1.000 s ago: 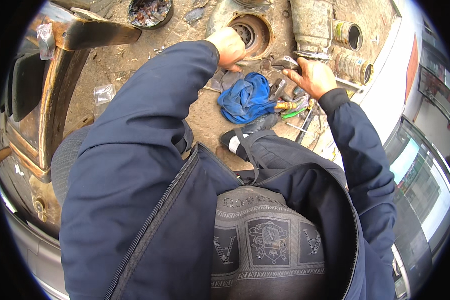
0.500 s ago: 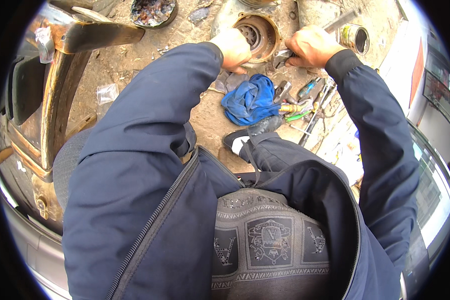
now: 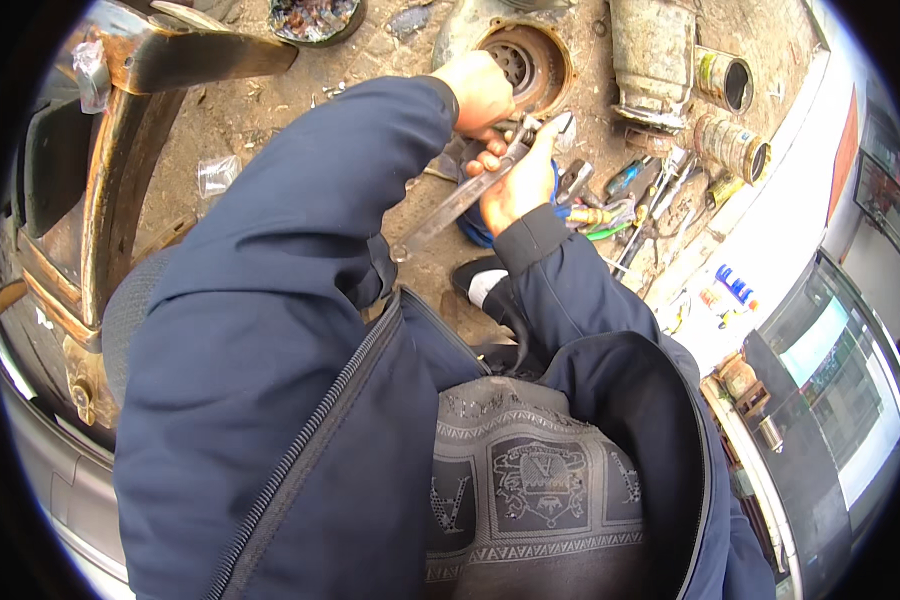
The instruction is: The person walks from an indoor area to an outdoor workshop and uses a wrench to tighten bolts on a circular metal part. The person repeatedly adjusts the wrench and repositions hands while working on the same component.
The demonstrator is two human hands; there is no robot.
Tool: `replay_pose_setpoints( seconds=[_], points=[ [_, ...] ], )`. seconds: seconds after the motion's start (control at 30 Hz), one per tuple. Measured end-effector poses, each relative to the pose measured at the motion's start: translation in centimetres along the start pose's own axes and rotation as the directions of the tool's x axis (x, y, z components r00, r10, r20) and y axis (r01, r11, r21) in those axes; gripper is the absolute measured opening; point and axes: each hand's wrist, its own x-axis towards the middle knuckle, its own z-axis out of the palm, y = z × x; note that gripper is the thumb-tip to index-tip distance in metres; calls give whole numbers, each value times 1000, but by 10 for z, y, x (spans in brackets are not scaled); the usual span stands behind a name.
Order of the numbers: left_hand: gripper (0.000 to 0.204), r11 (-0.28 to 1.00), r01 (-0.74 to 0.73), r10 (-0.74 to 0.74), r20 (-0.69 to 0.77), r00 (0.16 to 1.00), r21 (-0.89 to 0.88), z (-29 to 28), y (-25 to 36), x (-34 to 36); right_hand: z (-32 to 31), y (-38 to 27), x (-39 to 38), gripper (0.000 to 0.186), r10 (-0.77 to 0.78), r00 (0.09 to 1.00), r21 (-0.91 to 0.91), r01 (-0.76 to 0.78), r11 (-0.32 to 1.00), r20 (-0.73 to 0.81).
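Near the top centre lies a cast metal housing (image 3: 460, 35) with a round rusty opening, a perforated disc visible inside. My left hand (image 3: 480, 92) is curled closed at the lower left of its rim; what its fingers pinch is hidden. Close beside it, my right hand (image 3: 522, 188) grips a long steel wrench (image 3: 460, 200). The wrench slants down to the left, its handle end toward me and its head by my right thumb. A blue cloth (image 3: 473, 233) lies under my right hand, mostly covered by it.
Right of my hands lie a hammer (image 3: 573, 182), a blue-handled screwdriver (image 3: 625, 178) and several other tools. Beyond stand a dirty metal cylinder (image 3: 654, 55) and rusty cans (image 3: 725, 80). Far left are a bowl of small parts (image 3: 315, 22), a plastic cup (image 3: 218, 176) and a worn wooden frame (image 3: 120, 210).
My right hand has swung left and toward me, over the blue cloth. The wrench has turned from pointing up right to pointing down left. My left hand stays at the rim.
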Motion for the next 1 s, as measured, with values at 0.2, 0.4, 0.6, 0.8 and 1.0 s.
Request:
replay_pose_setpoints(
  seconds=[0.2,0.4,0.6,0.8,1.0],
  points=[
    [49,1000,-22,22,56,998,6,-6,-1,1,-25,-73,-7,65,160,961,-650,-271,710,-226],
    [47,1000,0,0,60,998,2,-5,3,3,-8,-212,53,66,294,860,-443,475,-760,418],
    [44,998,61,-63,81,995,27,-11,8,2,-13,-189,37,60,109,924,-762,365,-535,367],
    [44,997,72,-70,112,991,-10,-12,9,2,-6,-33,-6,55,186,982,-30,-187,982,-23],
    [48,993,116,-115,41,992,-23,-2,16,-4,-20,-54,-15,62,-72,977,-535,-47,843,-199]
  ],
)
